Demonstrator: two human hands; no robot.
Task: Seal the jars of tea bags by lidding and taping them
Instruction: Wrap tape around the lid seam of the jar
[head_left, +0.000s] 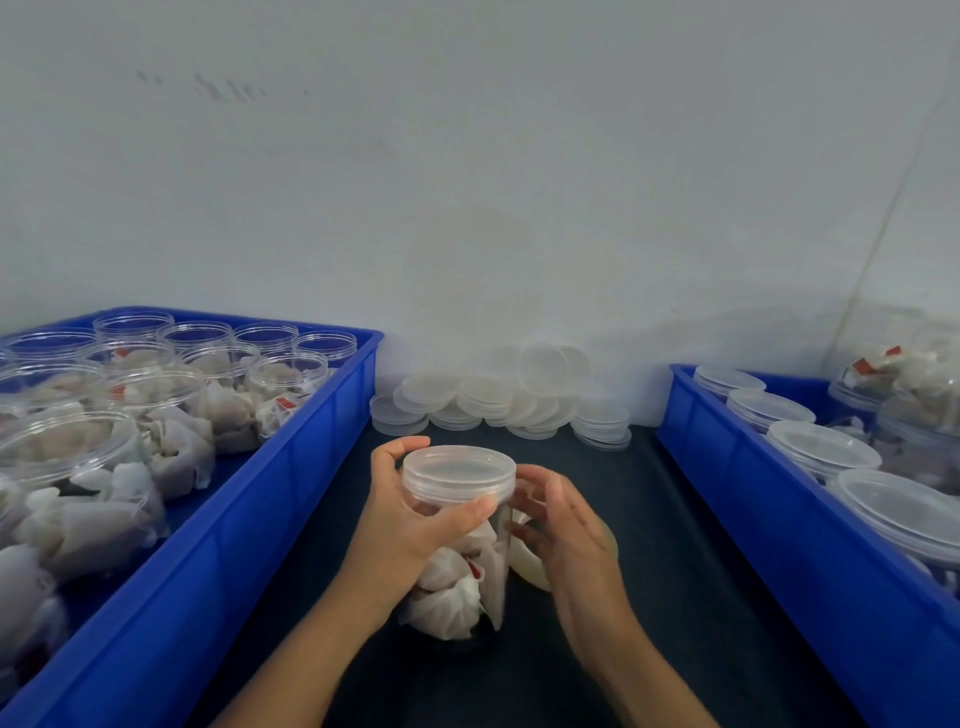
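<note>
On the dark tabletop (649, 597) a clear jar (460, 566) packed with white tea bags (447, 592) stands upright with a translucent lid (459, 474) on top; the left hand (410, 519) curls round its upper wall just under the lid, while the right hand (563, 525) sits against its right side over a roll of tape (530, 564). A blue crate (218, 545) of unlidded jars lies left, another blue crate (810, 561) of lidded jars lies right, and loose lids (498, 402) are heaped by the wall.
</note>
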